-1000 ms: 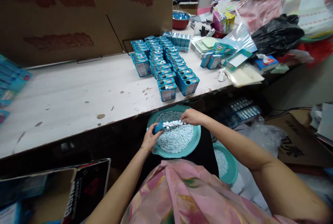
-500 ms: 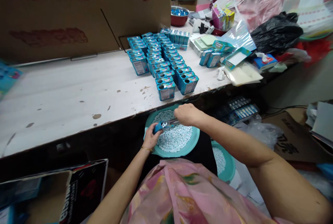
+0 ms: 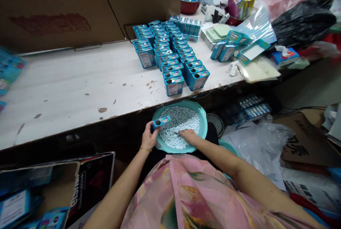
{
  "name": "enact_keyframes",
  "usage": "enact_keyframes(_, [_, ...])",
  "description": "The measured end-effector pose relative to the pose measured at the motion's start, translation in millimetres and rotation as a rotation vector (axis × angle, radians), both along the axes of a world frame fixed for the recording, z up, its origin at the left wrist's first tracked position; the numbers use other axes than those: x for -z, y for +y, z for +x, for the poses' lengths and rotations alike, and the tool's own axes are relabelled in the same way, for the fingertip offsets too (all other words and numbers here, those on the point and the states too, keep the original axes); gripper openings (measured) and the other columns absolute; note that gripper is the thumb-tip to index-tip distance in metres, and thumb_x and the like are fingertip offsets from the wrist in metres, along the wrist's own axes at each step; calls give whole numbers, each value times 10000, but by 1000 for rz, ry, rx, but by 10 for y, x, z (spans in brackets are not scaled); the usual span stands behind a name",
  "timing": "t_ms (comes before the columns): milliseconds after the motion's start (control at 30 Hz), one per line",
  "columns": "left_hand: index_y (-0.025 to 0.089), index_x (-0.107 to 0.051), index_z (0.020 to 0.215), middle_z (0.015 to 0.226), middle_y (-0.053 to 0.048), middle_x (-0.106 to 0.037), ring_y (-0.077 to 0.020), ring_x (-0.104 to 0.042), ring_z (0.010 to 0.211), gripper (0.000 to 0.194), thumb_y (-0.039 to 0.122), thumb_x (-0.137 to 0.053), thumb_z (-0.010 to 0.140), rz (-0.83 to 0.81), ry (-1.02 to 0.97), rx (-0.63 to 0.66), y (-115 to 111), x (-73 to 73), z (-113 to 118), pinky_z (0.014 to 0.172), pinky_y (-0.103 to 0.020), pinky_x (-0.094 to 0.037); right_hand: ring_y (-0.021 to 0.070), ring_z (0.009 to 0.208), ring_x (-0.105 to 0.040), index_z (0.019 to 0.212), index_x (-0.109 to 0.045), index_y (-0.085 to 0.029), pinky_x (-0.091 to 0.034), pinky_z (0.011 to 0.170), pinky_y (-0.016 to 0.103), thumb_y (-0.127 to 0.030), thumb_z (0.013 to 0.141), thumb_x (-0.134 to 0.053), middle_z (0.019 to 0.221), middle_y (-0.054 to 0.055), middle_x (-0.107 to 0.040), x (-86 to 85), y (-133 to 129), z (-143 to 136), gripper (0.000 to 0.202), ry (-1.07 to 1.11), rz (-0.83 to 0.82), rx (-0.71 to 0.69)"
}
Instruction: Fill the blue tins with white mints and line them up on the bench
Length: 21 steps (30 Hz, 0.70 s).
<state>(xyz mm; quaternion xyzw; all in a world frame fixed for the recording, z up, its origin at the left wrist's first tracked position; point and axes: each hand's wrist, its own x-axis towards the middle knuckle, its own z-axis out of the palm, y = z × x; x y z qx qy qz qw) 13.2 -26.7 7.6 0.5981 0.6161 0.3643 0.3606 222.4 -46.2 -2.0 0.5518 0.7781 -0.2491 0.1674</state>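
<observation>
1. Holding one blue box [image 3: 161, 121] at the 10 o'clock side of the turquoise basin [image 3: 204, 115], the left hand [image 3: 148, 137] has its fingers curled closed about the sides; we see a dark opening and no pellets in it.
2. We note the right hand [image 3: 189, 136], at 4 o'clock within the basin, closed on a small metal tool [image 3: 176, 134] whose end meets the white pellets [image 3: 186, 113].
3. Done, as we judge it: rows of boxes [image 3: 174, 86] stand upright at 12 o'clock on the surface [image 3: 66, 90]. Some openings show white; others look dark, so we cannot tell how full they are.
4. Left, as we judge it: the held box looks unfilled, and plenty of pellets lie in the basin.
5. We count one held box, one tool, two turquoise basins (the second [image 3: 228, 145] at 4 o'clock, partly hidden), one red bowl [image 3: 189, 7] at 12 o'clock and two separate boxes [image 3: 227, 53] at 1 o'clock. The rows exceed twenty boxes; overlap prevents an exact count.
</observation>
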Motion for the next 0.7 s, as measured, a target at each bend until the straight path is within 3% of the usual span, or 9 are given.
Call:
enact_keyframes(167, [172, -445, 1040, 974, -56, -554, -179, -538, 910, 388, 365, -516, 711, 30, -92, -23, 38, 42, 11, 846, -331, -406, 171, 847, -571, 1014, -573, -245, -386, 646, 230, -188, 767, -438, 927, 24, -642, 58, 12, 123, 288, 101, -99, -19])
enact_keyframes(300, [162, -439, 1027, 959, -56, -539, -167, -531, 901, 373, 357, -518, 719, 88, -148, -60, 12, 78, 12, 846, -322, -407, 127, 815, -555, 1011, -589, -221, -369, 655, 199, -185, 765, -446, 891, 2, -638, -109, 88, 318, 287, 218, -106, 41])
enact_keyframes(433, [168, -424, 1049, 966, -55, -531, -169, -522, 911, 382, 358, -509, 728, 117, -143, -78, -48, 147, 44, 847, -323, -403, 102, 675, -526, 922, -627, -161, -353, 611, 191, -153, 731, -495, 746, -2, -626, -573, 168, 486, 233, 431, -96, 128])
enact_keyframes(533, [171, -423, 1062, 978, -56, -532, -178, -524, 920, 387, 352, -505, 729, 112, -107, -46, -73, 182, 66, 845, -326, -405, 101, 659, -525, 879, -642, -153, -346, 603, 189, -156, 743, -488, 703, -4, -621, -998, 261, 509, 206, 484, -45, 70])
enact_keyframes(700, [171, -435, 1068, 1045, -72, -531, -194, -513, 986, 365, 316, -490, 737, 127, -18, 64, -86, 135, 123, 889, -342, -384, 158, 799, -576, 849, -665, -199, -373, 657, 217, -182, 762, -447, 820, 29, -659, -1515, 444, 227, 236, 208, 44, -61])
